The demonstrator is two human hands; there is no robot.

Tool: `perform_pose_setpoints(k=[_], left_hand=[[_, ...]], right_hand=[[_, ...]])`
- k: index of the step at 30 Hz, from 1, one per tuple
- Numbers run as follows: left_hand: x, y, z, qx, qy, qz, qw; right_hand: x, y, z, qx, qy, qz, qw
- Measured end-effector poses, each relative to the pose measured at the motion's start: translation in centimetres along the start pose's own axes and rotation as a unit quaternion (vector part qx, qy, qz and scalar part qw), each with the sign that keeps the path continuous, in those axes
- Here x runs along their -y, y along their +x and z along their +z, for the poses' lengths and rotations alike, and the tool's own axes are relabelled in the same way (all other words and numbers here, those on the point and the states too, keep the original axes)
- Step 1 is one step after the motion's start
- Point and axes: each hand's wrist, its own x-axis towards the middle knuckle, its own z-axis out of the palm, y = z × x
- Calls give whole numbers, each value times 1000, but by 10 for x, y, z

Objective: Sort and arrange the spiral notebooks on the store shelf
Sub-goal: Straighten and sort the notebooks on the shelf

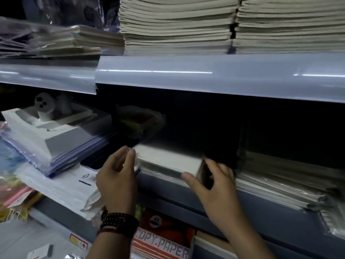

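Observation:
A small stack of pale notebooks (pixel 168 161) wrapped in clear film lies at the front of the middle shelf (pixel 261 204). My left hand (pixel 117 176) holds its left end, fingertips curled against the side. My right hand (pixel 211 180) grips its right end, thumb on the front edge and fingers round the dark right side. More wrapped notebooks (pixel 283 176) lie stacked to the right on the same shelf. Tall piles of notebooks (pixel 177 25) fill the upper shelf.
A white box with a round white object (pixel 56 118) sits on blue-wrapped pads at the left. Plastic-bagged items (pixel 61 187) hang over the shelf's front edge beside it. Red copy paper packs (pixel 164 238) stand below. The upper shelf's lip (pixel 205 75) overhangs the dark shelf interior.

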Motion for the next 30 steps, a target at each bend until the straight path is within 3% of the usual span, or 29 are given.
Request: perform_pose_setpoints(k=[13,19,25,30], left_hand=[[30,20,17,25,136,37,990],[25,25,2,117,153,25,981],[1,-9,-9,94,199,179,959],[-21,-55,5,218,149,162,951]], right_hand=[[-11,19,7,24,-37,11,999],[-17,12,6,23,-36,12,999],[-19,-13,-1,-39,59,-26,997],[-21,-44,-28,-54,119,-24,991]])
